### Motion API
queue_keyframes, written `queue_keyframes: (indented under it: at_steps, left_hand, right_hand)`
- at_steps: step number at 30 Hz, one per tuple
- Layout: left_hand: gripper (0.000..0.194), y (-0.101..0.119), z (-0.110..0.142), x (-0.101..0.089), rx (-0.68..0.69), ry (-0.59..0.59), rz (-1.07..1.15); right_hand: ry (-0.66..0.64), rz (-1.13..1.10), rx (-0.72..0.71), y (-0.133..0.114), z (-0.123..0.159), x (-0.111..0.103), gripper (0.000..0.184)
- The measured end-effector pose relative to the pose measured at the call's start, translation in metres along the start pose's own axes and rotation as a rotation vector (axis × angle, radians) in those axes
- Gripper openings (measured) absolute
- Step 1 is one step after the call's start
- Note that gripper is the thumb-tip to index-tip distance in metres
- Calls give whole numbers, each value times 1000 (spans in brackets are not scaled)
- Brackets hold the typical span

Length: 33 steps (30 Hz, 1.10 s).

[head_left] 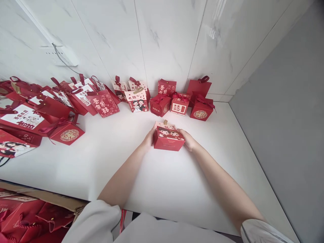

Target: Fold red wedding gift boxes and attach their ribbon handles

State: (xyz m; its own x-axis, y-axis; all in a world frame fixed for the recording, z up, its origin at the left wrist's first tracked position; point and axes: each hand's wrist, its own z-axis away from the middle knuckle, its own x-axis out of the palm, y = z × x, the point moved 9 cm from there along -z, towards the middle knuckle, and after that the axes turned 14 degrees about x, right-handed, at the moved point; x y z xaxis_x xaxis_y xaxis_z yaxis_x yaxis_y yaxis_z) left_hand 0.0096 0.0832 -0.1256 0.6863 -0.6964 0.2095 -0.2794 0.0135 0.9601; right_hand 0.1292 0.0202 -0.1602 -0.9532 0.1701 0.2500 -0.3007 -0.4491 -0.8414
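Red bags [22, 219] lie near left, below the surface [162, 182]. Farther in, the left hand [150, 137] and right hand [187, 139] press a box [169, 144] between them, fingertips partly hidden. It looks light, stiff but crushable, best held low on both sides. Small boxes [179, 105] line the far wall [167, 40].

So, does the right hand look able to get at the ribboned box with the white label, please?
Probably yes: only bare tabletop seems to lie between the right hand and the ribboned box, though that hand is against the side of the nearer box.
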Motion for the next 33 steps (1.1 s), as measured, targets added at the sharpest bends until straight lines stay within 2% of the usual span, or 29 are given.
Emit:
queue_keyframes:
  at_steps: [3, 6, 9, 12, 14, 16, 19, 21, 25, 29, 31, 33]
  left_hand:
    - [75, -8, 12, 17, -130, -61, 202]
    - [83, -16, 26, 31, -231, -186, 231]
    - [93, -16, 35, 47, -231, -353, 198]
    - [92, -14, 38, 56, -188, -437, 70]
    - [91, -12, 38, 59, -169, -435, 57]
    - [93, -9, 38, 61, -172, -423, 137]
    - [97, -9, 40, 63, -211, -425, 206]
    - [93, -11, 40, 62, -248, -417, 181]
    - [88, -10, 36, 59, -306, -327, 281]
    - [98, -6, 27, 50, -305, -198, 425]
    - [100, -8, 25, 46, -302, -174, 435]
    - [98, -10, 24, 45, -297, -177, 410]
  right_hand:
    - [-35, -56, 24, -1, 1, -1, 38]
    - [-44, -108, 32, -5, 5, -8, 35]
    - [-37, -157, 19, -9, 10, -16, 37]
    - [-20, -187, -3, -10, 12, -22, 45]
    - [6, -204, -31, -10, 11, -24, 47]
    - [27, -218, -62, -9, 8, -26, 48]
    - [34, -229, -82, -7, 3, -25, 50]
    - [39, -238, -88, -7, 2, -24, 50]
    - [40, -256, -83, -11, 6, -23, 50]
    - [-75, -212, -134, -24, 14, -10, 49]
    - [-136, -172, -155, -27, 16, -5, 50]
    - [-139, -179, -139, -24, 14, -6, 52]
